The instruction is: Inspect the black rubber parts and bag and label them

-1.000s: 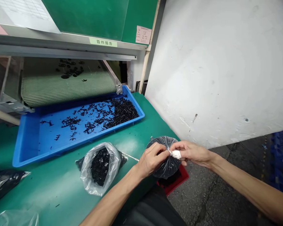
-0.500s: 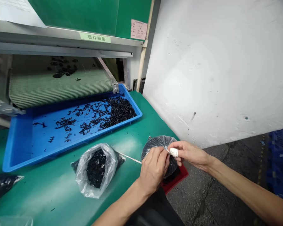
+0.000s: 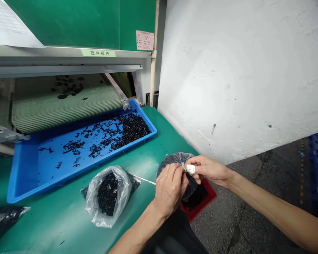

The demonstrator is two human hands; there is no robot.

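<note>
A filled clear plastic bag point(image 3: 164, 161) of dark contents sits at the green table's right edge, its top gathered into creases. My left hand point(image 3: 169, 188) is closed around the gathered neck, hiding part of the bag. From the right, my right hand point(image 3: 210, 171) pinches at the same neck, fingertips close to those of the left. A white wrap point(image 3: 190, 169) shows on a digit of my right hand. To the left stands an open plastic bag point(image 3: 91, 208) with its rim folded outward, holding small black pieces point(image 3: 107, 194). Neither hand touches it.
Behind is a blue tray point(image 3: 46, 173) of scattered black parts, under a green conveyor belt point(image 3: 69, 109). Below the gathered bag is a red bin point(image 3: 213, 196). A dark bag point(image 3: 5, 220) lies at left on the green table point(image 3: 66, 211). A white wall point(image 3: 235, 77) rises at right.
The view has shifted slightly, showing more of the red bin. Both hands stay at the bag's neck, with little change in their grip.
</note>
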